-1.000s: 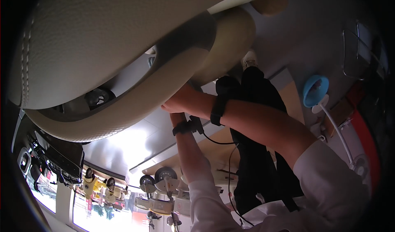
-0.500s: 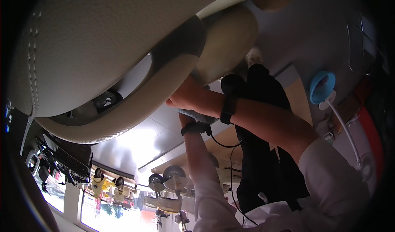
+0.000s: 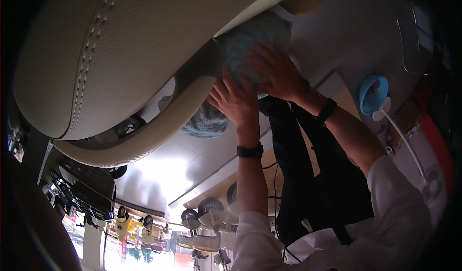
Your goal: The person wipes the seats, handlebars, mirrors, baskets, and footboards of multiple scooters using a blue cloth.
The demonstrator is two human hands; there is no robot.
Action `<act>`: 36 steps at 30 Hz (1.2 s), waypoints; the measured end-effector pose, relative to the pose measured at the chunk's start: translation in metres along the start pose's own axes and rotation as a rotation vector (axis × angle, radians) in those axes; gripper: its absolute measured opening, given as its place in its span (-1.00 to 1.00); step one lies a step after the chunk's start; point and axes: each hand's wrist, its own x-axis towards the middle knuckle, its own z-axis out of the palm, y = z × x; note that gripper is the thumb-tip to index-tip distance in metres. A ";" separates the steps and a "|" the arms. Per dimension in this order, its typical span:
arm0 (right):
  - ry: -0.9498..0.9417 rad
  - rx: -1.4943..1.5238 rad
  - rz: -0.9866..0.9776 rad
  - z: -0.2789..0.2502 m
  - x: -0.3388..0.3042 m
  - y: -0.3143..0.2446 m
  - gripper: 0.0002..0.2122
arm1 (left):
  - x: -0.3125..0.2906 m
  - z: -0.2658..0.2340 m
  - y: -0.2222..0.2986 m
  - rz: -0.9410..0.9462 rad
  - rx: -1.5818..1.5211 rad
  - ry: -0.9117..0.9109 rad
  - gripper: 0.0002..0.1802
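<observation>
A grey-blue cloth (image 3: 257,37) lies over the rounded cream part beyond the beige stitched seat (image 3: 120,54). My right hand (image 3: 276,71) rests on it, fingers stretched out and spread. Beside it, my left hand (image 3: 239,98) has its fingers extended over the lower edge of the cloth, next to the end of the curved cream rail (image 3: 159,136). Grey fabric (image 3: 206,122) hangs below the rail near my left wrist. Each wrist wears a dark band.
To the right stands a blue bowl-shaped thing (image 3: 374,95) by a thin white pole (image 3: 404,143). At the lower left are a black basket (image 3: 89,184) and several scooters, one of them yellow (image 3: 126,226). A wire rack (image 3: 414,45) is at the upper right.
My hands were close together under the cream rail; they have moved up and apart onto the rounded part. The cloth now covers that part, which was bare before. The view has shifted slightly.
</observation>
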 end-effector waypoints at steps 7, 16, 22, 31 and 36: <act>0.270 0.102 0.173 -0.005 0.014 0.050 -0.51 | 0.052 0.011 0.059 0.170 -0.061 -0.125 -0.50; 0.064 0.602 0.578 -0.012 -0.009 -0.064 -0.62 | -0.025 -0.032 0.009 -0.358 -0.662 -0.248 -0.66; -0.176 1.115 0.719 -0.092 -0.044 -0.132 -0.58 | -0.061 -0.154 0.009 -0.575 -1.282 -0.399 -0.62; -0.017 1.062 0.628 -0.254 -0.072 -0.230 -0.61 | -0.050 -0.314 0.085 -0.101 -1.108 -0.450 -0.52; 0.140 1.087 0.620 -0.313 -0.084 -0.264 -0.63 | -0.052 -0.372 0.120 -0.008 -1.545 -0.743 -0.14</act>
